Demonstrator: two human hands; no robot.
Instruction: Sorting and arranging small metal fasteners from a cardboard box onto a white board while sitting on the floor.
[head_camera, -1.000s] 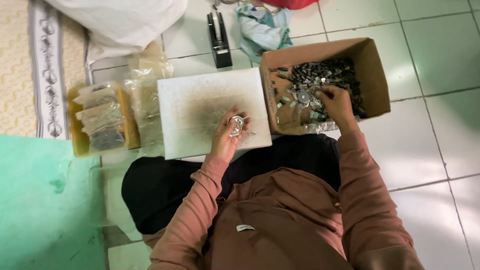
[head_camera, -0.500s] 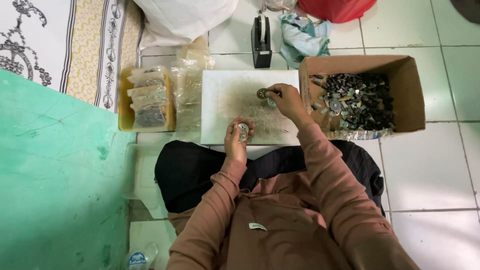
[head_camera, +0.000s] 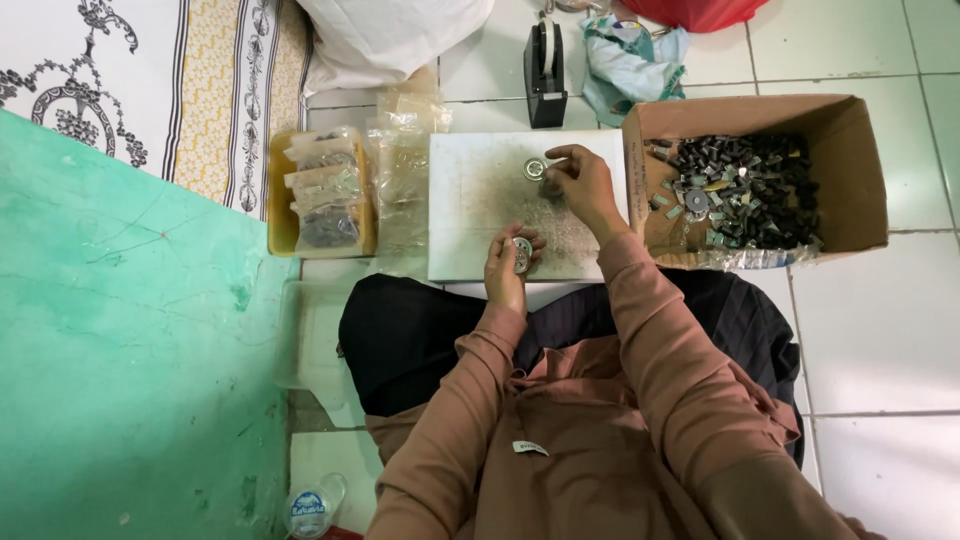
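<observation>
Small round shiny metal rings lie on the white flat board beside the brown cardboard box, where the right hand pinches one and the left hand clamps another, ready for fitting together carefully.

Floor: white square tiles with dark grout.
Left side: worn green painted surface.
Upper left: patterned mat.
Light: even, soft.

Single head-worn view, looking steeply down from above the lap onto the white board and tiled floor, fairly close.
</observation>
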